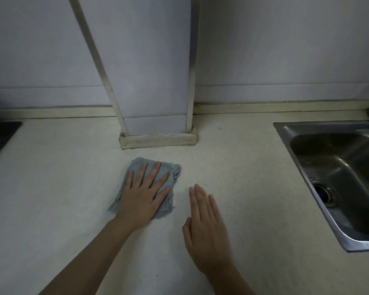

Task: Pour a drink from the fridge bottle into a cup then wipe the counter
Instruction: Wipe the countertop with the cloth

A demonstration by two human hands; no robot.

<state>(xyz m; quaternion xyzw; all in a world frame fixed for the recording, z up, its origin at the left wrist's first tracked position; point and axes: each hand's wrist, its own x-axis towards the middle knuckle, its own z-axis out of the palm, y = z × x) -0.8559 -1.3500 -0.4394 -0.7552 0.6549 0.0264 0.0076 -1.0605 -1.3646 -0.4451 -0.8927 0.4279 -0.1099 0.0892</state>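
Note:
A grey-blue cloth [170,173] lies crumpled flat on the pale speckled counter [62,177], just in front of a wall pillar. My left hand [143,196] presses down on the cloth, palm flat and fingers spread, covering most of it. My right hand [207,228] hovers or rests flat on the bare counter right of the cloth, fingers straight and together, holding nothing. No bottle or cup is in view.
A white pillar [156,81] with a beige base strip stands at the back centre. The steel sink [303,167] is set into the counter at the right. A dark hob edge [0,135] shows at the far left.

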